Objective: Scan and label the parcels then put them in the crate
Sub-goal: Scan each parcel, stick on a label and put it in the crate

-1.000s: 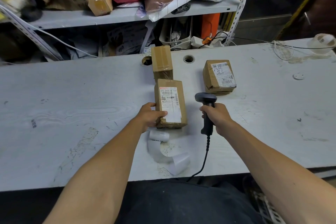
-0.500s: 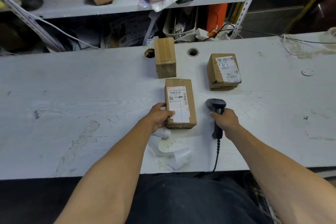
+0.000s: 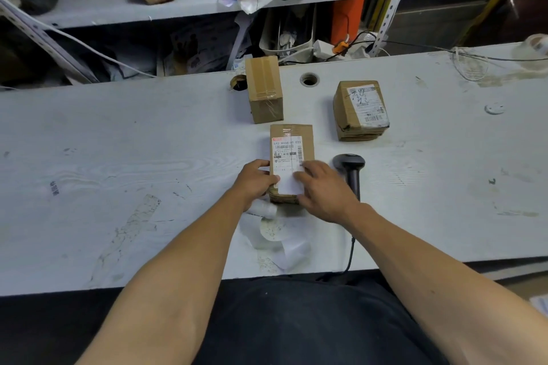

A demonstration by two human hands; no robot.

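Observation:
A brown labelled parcel (image 3: 292, 151) lies flat on the white table (image 3: 118, 157) in front of me. My left hand (image 3: 255, 181) grips its left near edge. My right hand (image 3: 321, 190) rests on its near right part, fingers lying on the white label. The black barcode scanner (image 3: 350, 167) lies on the table just right of that hand, its cable running off the front edge. A plain taped parcel (image 3: 264, 89) stands behind. Another labelled parcel (image 3: 360, 109) sits at the back right. A curling strip of white label backing (image 3: 281, 234) lies under my wrists.
A cluttered metal shelf (image 3: 192, 6) runs behind the table with boxes, bags and cables. Two cable holes (image 3: 309, 79) pierce the table's back edge. A tape roll (image 3: 536, 44) and loose wires sit at the far right. No crate is in view.
My right hand has set the scanner down on the table and moved left onto the parcel's label. My left hand keeps its hold on the parcel.

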